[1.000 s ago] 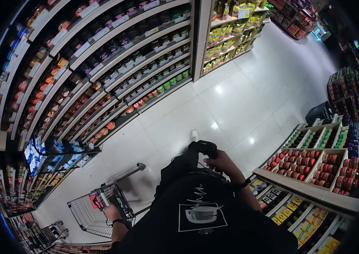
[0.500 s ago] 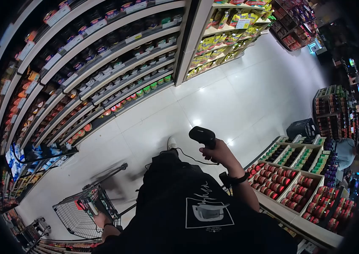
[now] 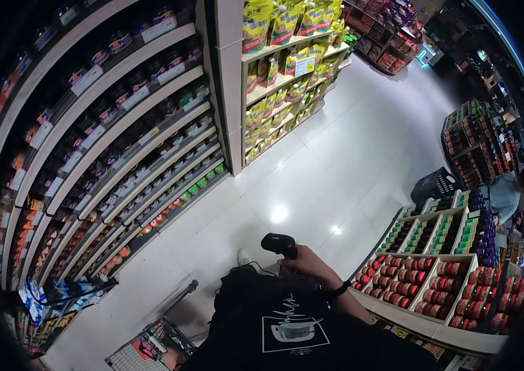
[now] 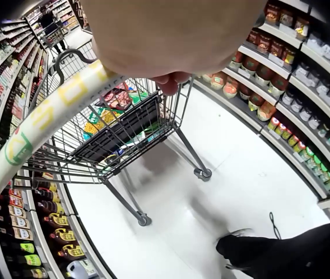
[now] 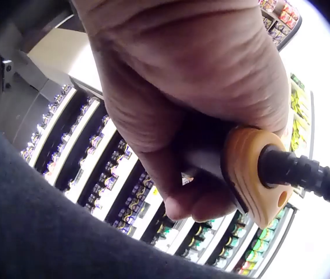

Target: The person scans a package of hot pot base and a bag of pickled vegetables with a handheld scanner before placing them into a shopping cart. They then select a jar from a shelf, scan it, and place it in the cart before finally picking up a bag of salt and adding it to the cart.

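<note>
My right hand (image 3: pixel 308 264) grips a black barcode scanner (image 3: pixel 279 245) in front of the body. In the right wrist view, its fingers curl round the grip, and the scanner's yellow-orange base (image 5: pixel 252 168) sticks out below with a thick black cable (image 5: pixel 319 180). My left hand (image 4: pixel 173 38) holds the pale handle (image 4: pixel 54 107) of a shopping cart (image 4: pixel 118 139) at my left side. Bagged goods, among them a yellow and green pack (image 4: pixel 101 120), lie in the cart. Most of the left hand's fingers are hidden.
A long shelf of jars (image 3: pixel 120 142) curves along the left, ending at a rack of yellow pouches (image 3: pixel 287 74). On the right stands a display with red-lidded jars (image 3: pixel 404 278). A black basket (image 3: pixel 438 185) and another person (image 3: pixel 503 198) are beyond it. Tiled floor (image 3: pixel 336 167) runs between.
The view has advanced and turned along the aisle, so the pouch rack looks nearer. The right hand has raised the scanner away from the body and still grips it. The cart has slid lower in view.
</note>
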Tool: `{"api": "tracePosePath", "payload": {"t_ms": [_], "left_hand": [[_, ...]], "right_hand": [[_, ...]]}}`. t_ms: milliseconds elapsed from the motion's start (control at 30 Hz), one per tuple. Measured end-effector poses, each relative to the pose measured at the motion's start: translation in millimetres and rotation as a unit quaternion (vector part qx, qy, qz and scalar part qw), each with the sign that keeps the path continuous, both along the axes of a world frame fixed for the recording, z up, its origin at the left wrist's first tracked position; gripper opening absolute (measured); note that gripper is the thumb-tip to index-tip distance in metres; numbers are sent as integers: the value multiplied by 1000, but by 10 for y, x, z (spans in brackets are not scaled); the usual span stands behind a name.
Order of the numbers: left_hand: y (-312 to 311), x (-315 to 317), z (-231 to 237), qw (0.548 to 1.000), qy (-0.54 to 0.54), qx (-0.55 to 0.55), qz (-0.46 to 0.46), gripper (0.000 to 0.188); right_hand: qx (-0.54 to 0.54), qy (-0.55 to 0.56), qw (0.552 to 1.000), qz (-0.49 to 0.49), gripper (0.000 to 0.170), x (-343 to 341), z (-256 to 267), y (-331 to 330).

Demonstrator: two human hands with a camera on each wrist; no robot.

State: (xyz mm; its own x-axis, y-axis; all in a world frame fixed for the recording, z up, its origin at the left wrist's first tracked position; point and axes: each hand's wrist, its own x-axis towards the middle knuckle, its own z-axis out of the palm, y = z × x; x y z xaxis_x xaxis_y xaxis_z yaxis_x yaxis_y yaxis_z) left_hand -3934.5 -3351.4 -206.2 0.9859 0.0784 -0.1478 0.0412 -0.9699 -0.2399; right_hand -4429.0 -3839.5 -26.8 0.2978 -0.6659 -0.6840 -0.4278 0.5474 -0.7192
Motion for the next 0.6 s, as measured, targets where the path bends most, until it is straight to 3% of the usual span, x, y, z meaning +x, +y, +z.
{"api": "tracePosePath", "payload": {"t_ms": [333, 467, 600], "left_hand": [[-1045, -1127, 134, 995, -74, -66, 5, 46], [-1418, -1523, 177, 994, -37, -99, 9, 43], [-2042, -2088, 577, 993, 5, -118, 12, 43]], "right_hand": [[-18, -69, 994, 77, 29, -1101, -58, -821], [8, -56, 994, 90, 32, -1611, 113, -1103], [2, -73, 992, 101, 31, -2050, -28, -1260]]}}
